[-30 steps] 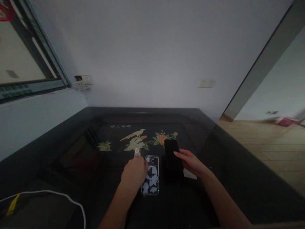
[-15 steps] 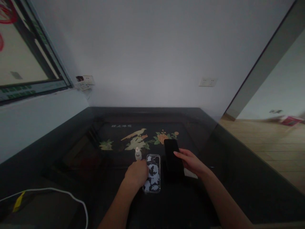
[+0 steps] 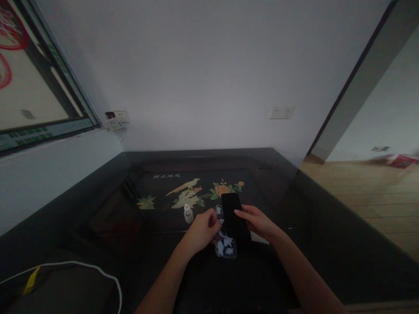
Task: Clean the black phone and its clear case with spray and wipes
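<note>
In my right hand (image 3: pixel 257 221) is a black smartphone (image 3: pixel 233 213), its dark face up, with the thumb across it and the fingers behind its right edge. My left hand (image 3: pixel 204 226) pinches the left edge of a clear phone case (image 3: pixel 225 247) with pale patterned shapes. The phone overlaps the upper right of the case in view; whether they touch I cannot tell. A small clear dropper bottle (image 3: pixel 188 213) with a white cap stands just beyond my left hand. Something flat and white (image 3: pixel 259 238) lies partly hidden under my right wrist.
The glossy black table (image 3: pixel 203 283) bears a bird-and-flower picture (image 3: pixel 186 194) toward the wall. A white cable (image 3: pixel 75 263) with a yellow tag (image 3: pixel 32 280) curves over the near left. Wall sockets (image 3: pixel 282 112) are at the back, a window (image 3: pixel 36 74) at the left.
My left hand has moved right, bringing the phone case with it toward the phone. The case is now partly behind the phone in view. My right hand keeps its hold, shifted slightly left.
</note>
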The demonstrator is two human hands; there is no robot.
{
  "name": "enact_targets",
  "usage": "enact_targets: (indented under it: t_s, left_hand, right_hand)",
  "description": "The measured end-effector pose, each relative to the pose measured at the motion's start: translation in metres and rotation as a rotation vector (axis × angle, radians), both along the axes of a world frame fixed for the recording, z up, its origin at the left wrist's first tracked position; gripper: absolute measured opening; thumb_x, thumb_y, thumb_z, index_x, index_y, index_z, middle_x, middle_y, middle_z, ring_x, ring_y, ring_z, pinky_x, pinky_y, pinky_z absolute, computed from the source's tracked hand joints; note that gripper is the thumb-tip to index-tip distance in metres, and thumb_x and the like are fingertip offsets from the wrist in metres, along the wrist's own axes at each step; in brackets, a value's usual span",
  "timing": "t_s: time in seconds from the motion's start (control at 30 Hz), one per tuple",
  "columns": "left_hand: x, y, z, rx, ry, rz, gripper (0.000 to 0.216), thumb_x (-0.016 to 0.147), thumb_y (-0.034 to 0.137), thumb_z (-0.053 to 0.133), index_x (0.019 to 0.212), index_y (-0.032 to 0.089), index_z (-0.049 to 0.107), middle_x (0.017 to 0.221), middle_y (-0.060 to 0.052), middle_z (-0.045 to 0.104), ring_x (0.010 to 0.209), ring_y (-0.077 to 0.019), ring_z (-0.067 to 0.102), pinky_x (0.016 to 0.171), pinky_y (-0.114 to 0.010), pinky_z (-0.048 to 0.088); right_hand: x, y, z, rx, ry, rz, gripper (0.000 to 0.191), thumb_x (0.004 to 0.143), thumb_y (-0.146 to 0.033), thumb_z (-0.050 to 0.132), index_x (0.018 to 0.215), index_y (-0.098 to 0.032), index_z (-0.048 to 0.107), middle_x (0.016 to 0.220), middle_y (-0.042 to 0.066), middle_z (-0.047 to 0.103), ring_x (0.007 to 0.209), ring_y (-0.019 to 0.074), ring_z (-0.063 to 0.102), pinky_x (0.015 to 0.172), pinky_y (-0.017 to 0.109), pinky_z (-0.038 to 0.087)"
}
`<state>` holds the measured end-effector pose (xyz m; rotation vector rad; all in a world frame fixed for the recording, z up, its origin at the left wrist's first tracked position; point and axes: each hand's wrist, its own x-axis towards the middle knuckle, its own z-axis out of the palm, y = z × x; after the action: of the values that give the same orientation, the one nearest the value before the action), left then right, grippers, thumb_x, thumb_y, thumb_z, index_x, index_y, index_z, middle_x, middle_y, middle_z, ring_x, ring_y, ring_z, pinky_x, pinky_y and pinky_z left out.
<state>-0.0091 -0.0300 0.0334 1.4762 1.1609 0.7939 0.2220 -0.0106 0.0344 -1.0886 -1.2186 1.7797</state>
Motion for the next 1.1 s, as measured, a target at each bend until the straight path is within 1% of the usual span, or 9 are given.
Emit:
enact_targets:
  t_s: [0.13, 0.2, 0.33, 0.47, 0.6, 0.73, 0.87, 0.93, 1.1]
  left_hand:
    - [0.011, 0.006, -0.007, -0.123, -0.171, 0.091, 0.042, 0.084, 0.046, 0.071, 0.106, 0.021, 0.047, 0.078, 0.0, 0.066, 0.057, -0.0184, 0.07, 0.046, -0.026, 0.055]
    - [0.014, 0.009, -0.01, -0.167, -0.226, 0.099, 0.043, 0.084, 0.046, 0.071, 0.11, 0.017, 0.051, 0.078, -0.001, 0.065, 0.059, -0.0171, 0.069, 0.051, -0.029, 0.059]
    - [0.014, 0.014, -0.012, -0.226, -0.319, 0.116, 0.038, 0.086, 0.044, 0.069, 0.104, 0.013, 0.058, 0.081, -0.004, 0.066, 0.065, -0.0146, 0.066, 0.059, -0.029, 0.06]
    - [0.013, 0.016, -0.014, -0.311, -0.342, 0.205, 0.035, 0.083, 0.042, 0.072, 0.102, 0.016, 0.057, 0.078, -0.001, 0.063, 0.063, -0.0134, 0.064, 0.058, -0.027, 0.057]
    - [0.014, 0.015, -0.018, -0.351, -0.406, 0.215, 0.034, 0.081, 0.043, 0.072, 0.098, 0.019, 0.056, 0.082, 0.0, 0.062, 0.066, -0.0128, 0.065, 0.063, -0.026, 0.055]
    - [0.015, 0.014, -0.023, -0.349, -0.427, 0.189, 0.035, 0.081, 0.047, 0.071, 0.097, 0.021, 0.054, 0.083, 0.001, 0.061, 0.067, -0.0137, 0.064, 0.059, -0.023, 0.05]
    - [0.014, 0.015, -0.027, -0.371, -0.42, 0.211, 0.035, 0.08, 0.047, 0.07, 0.095, 0.022, 0.053, 0.077, 0.002, 0.058, 0.065, -0.0134, 0.061, 0.058, -0.022, 0.047]
    - [0.013, 0.016, -0.028, -0.373, -0.417, 0.222, 0.034, 0.08, 0.047, 0.07, 0.093, 0.021, 0.052, 0.072, 0.004, 0.054, 0.061, -0.012, 0.057, 0.056, -0.022, 0.046]
    - [0.014, 0.015, -0.028, -0.379, -0.428, 0.22, 0.034, 0.081, 0.049, 0.069, 0.091, 0.022, 0.05, 0.073, 0.004, 0.055, 0.061, -0.0125, 0.057, 0.056, -0.023, 0.047]
  right_hand:
    - [-0.002, -0.001, 0.001, 0.001, 0.0, 0.025, 0.041, 0.086, -0.045, 0.076, 0.114, -0.016, 0.07, 0.106, 0.01, 0.077, 0.088, 0.0206, 0.075, 0.078, 0.032, 0.059]
    - [-0.001, 0.0, 0.0, 0.009, -0.012, 0.031, 0.041, 0.086, -0.045, 0.076, 0.114, -0.016, 0.07, 0.103, 0.01, 0.078, 0.086, 0.02, 0.075, 0.075, 0.031, 0.059]
    - [0.0, 0.002, -0.004, 0.021, -0.013, 0.061, 0.043, 0.086, -0.046, 0.075, 0.116, -0.016, 0.07, 0.102, 0.01, 0.078, 0.085, 0.0203, 0.075, 0.076, 0.032, 0.059]
    - [-0.001, 0.002, -0.008, 0.026, -0.031, 0.089, 0.048, 0.085, -0.048, 0.075, 0.12, -0.015, 0.069, 0.103, 0.011, 0.078, 0.087, 0.0218, 0.076, 0.077, 0.034, 0.06]
    - [-0.004, 0.004, -0.012, 0.036, -0.069, 0.121, 0.052, 0.084, -0.051, 0.076, 0.119, -0.015, 0.068, 0.104, 0.012, 0.078, 0.089, 0.0234, 0.076, 0.077, 0.035, 0.06]
    - [-0.007, 0.003, -0.014, 0.054, -0.079, 0.163, 0.05, 0.084, -0.052, 0.075, 0.118, -0.015, 0.067, 0.105, 0.011, 0.077, 0.092, 0.0245, 0.076, 0.08, 0.037, 0.06]
    - [-0.007, 0.0, -0.01, -0.005, -0.027, 0.231, 0.046, 0.089, -0.052, 0.071, 0.119, -0.017, 0.067, 0.101, 0.009, 0.078, 0.087, 0.0196, 0.076, 0.074, 0.028, 0.058]
    - [-0.006, -0.002, -0.006, -0.038, 0.013, 0.257, 0.044, 0.089, -0.049, 0.072, 0.119, -0.017, 0.066, 0.101, 0.009, 0.078, 0.087, 0.0182, 0.076, 0.075, 0.026, 0.057]
    - [-0.006, -0.003, -0.004, -0.032, 0.017, 0.22, 0.04, 0.09, -0.046, 0.072, 0.116, -0.016, 0.066, 0.103, 0.01, 0.077, 0.089, 0.0189, 0.076, 0.082, 0.031, 0.057]
